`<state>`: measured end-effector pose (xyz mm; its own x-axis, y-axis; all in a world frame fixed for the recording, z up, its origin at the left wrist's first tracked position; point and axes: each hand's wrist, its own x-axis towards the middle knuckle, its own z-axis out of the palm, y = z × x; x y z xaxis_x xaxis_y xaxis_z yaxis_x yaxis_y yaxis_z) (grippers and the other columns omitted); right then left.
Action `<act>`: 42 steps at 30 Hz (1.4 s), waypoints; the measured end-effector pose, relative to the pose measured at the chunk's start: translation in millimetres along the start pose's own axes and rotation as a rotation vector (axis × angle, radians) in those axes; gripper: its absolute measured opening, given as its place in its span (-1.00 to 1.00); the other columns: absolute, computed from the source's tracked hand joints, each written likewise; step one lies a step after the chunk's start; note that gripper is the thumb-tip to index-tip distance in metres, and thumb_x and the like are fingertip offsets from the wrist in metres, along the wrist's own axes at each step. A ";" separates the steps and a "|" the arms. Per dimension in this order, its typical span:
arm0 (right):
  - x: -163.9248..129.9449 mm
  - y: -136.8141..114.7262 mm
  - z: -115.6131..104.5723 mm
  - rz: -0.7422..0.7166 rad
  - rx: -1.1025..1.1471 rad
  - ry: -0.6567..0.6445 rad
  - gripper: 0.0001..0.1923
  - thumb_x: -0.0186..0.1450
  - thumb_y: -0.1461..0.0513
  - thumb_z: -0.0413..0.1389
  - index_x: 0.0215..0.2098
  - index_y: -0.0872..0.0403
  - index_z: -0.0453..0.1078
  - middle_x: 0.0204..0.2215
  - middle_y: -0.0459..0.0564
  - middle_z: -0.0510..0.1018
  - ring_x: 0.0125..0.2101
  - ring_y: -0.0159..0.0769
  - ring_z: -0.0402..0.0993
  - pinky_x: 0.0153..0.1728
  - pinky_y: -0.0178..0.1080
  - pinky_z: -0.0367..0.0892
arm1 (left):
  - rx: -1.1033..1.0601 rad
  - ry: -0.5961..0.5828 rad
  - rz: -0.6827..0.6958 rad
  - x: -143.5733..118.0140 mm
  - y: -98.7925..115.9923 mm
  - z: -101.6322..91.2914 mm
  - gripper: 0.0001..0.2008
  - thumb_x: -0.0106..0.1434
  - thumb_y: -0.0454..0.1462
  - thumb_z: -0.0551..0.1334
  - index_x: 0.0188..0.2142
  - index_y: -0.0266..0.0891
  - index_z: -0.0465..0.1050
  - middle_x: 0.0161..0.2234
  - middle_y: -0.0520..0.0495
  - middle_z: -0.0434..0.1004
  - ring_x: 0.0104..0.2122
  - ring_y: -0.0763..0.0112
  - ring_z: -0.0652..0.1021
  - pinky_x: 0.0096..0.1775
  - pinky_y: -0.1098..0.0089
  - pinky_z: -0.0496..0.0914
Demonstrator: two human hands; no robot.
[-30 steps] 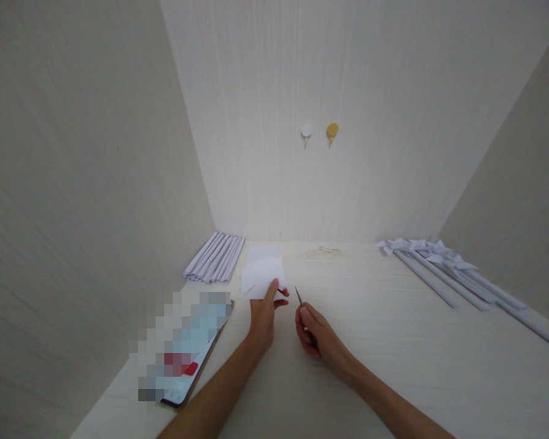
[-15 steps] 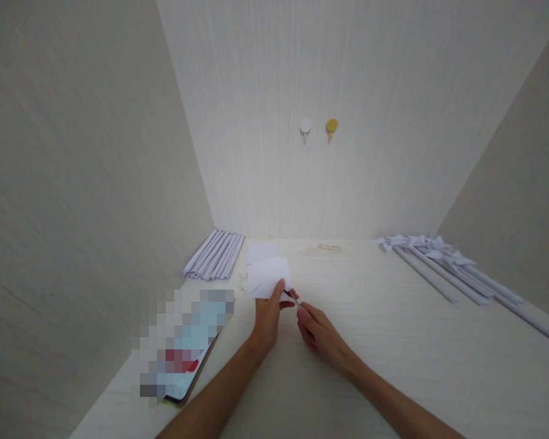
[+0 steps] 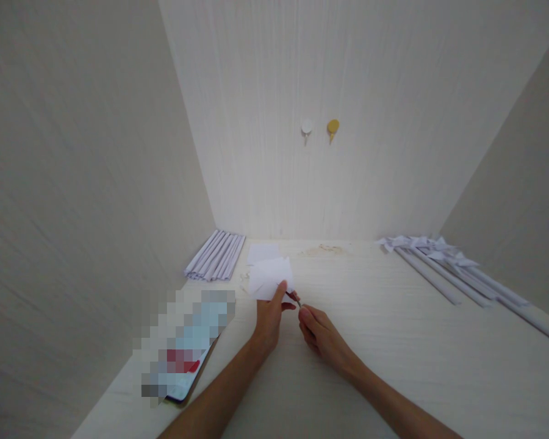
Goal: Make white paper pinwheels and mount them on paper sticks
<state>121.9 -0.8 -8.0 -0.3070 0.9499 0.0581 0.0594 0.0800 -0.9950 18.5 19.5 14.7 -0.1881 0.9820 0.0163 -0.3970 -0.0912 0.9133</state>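
Observation:
My left hand (image 3: pixel 269 323) pinches a square of white paper (image 3: pixel 269 277) near its right corner, thumb on top and fingers beneath. Slits run in from the paper's edges. In my closed right hand (image 3: pixel 320 332) is a slim metal tool that looks like small scissors (image 3: pixel 299 300). Its handles are hidden in the fingers, and its tip reaches the paper's right corner beside my left fingers. Behind the held square, another white paper sheet (image 3: pixel 262 252) lies flat on the table.
Rolled paper tubes (image 3: pixel 217 256) lie in a row at back left. A phone (image 3: pixel 194 353), partly blurred, rests at front left. Paper pinwheels (image 3: pixel 434 247) with paper sticks (image 3: pixel 443 286) lie at right. A white hook (image 3: pixel 306 127) and yellow hook (image 3: pixel 333 127) are on the back wall.
The paper has turned slightly in my left hand. Both hands keep nearly the same place and grip; the whole view has shifted a little.

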 end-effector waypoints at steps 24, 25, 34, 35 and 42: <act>2.2 6.4 0.4 -0.038 -0.085 0.037 -0.61 0.20 -0.02 -0.19 -0.62 0.07 0.03 -0.73 -0.23 0.04 -0.73 -0.53 -0.11 -0.72 -0.38 -0.14 | 0.013 0.028 0.004 1.5 -2.9 -0.5 -0.80 -0.03 -0.19 0.20 -0.49 -0.31 0.30 -0.61 0.06 0.37 -0.59 0.53 0.41 -0.62 0.55 0.28; 2.5 6.5 0.3 -0.041 -0.085 0.035 -0.61 0.20 -0.02 -0.20 -0.62 0.07 0.03 -0.73 -0.23 0.04 -0.73 -0.53 -0.11 -0.72 -0.38 -0.14 | 0.011 0.028 0.003 1.2 -2.6 -0.4 -0.80 -0.02 -0.19 0.20 -0.49 -0.31 0.30 -0.61 0.06 0.37 -0.60 0.54 0.41 -0.62 0.55 0.28; 1.3 3.9 0.7 -0.033 -0.099 0.041 -0.61 0.20 -0.02 -0.20 -0.62 0.07 0.01 -0.73 -0.23 0.03 -0.73 -0.52 -0.10 -0.72 -0.39 -0.13 | 0.026 0.039 -0.002 1.1 -1.5 0.4 -0.80 -0.05 -0.19 0.20 -0.50 -0.31 0.30 -0.61 0.04 0.37 -0.60 0.52 0.41 -0.63 0.54 0.27; 1.2 3.8 0.7 -0.033 -0.102 0.041 -0.61 0.20 -0.02 -0.21 -0.63 0.07 0.01 -0.73 -0.22 0.03 -0.72 -0.52 -0.10 -0.72 -0.39 -0.14 | 0.020 0.044 -0.006 1.3 -1.9 0.3 -0.79 -0.06 -0.19 0.21 -0.50 -0.31 0.30 -0.60 0.04 0.37 -0.60 0.52 0.42 -0.63 0.54 0.28; 0.7 3.2 0.6 -0.030 -0.139 0.055 -0.59 0.20 -0.03 -0.23 -0.64 0.07 -0.01 -0.71 -0.21 0.03 -0.71 -0.52 -0.10 -0.72 -0.39 -0.13 | 0.005 0.058 -0.012 1.7 -3.8 -1.2 -0.80 -0.07 -0.19 0.22 -0.48 -0.29 0.31 -0.58 0.06 0.38 -0.58 0.52 0.42 -0.62 0.53 0.29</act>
<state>121.3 0.0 -11.2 -0.2581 0.9613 0.0959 0.1830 0.1461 -0.9722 18.6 21.2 10.8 -0.2353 0.9718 -0.0182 -0.3949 -0.0785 0.9154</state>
